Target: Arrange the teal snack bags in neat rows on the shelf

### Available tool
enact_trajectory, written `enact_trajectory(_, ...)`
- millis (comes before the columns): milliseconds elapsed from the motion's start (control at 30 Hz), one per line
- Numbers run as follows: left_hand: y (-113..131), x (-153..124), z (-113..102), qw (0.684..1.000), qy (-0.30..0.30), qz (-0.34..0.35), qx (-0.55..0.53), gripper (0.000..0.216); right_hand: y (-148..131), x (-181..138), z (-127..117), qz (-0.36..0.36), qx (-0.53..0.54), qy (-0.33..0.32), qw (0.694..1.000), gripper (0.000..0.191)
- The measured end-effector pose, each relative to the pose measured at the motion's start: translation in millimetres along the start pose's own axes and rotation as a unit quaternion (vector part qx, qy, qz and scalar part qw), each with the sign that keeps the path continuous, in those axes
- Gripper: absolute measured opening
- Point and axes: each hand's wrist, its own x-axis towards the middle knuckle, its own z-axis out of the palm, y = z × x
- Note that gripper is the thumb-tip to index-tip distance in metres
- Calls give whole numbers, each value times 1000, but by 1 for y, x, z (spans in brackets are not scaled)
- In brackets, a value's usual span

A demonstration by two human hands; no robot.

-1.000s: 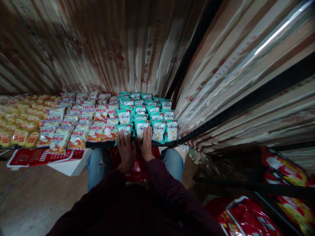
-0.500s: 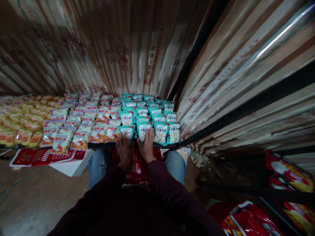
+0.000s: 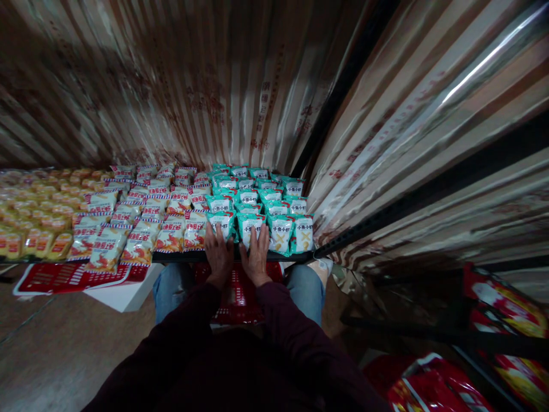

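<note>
My left hand (image 3: 218, 254) lies flat, fingers stretched, on the front teal snack packet (image 3: 222, 220) at the shelf's front edge (image 3: 180, 256). My right hand (image 3: 256, 257) rests the same way on the neighbouring teal packet (image 3: 250, 224). Both hands are open and press on the front row of several teal packets (image 3: 274, 206). Left of these stand rows of red-and-white packets (image 3: 141, 212).
Yellow packets (image 3: 30, 217) fill the shelf's far left. A red basket (image 3: 238, 297) sits between my knees below the shelf. A red crate on a white box (image 3: 120, 289) is at lower left. Red bags (image 3: 506, 309) lie on a lower right shelf. Striped foil walls rise behind.
Both hands have slid a little forward onto the front teal packets; the left packet now stands more upright. The view shifted slightly.
</note>
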Motion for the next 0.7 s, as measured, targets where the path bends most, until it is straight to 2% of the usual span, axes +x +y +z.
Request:
enact_trajectory(267, 0, -7, 3, 999, -49, 6, 13, 54, 5, -2, 10, 0, -23, -3, 1000, 62)
enact_trajectory(467, -1, -7, 5, 998, -53, 7, 22, 54, 3, 0, 10, -9, -28, 9, 1000, 63)
enact_trajectory(700, 2, -6, 1, 998, -40, 42, 14, 51, 0, 2, 7, -2, -29, 15, 999, 65)
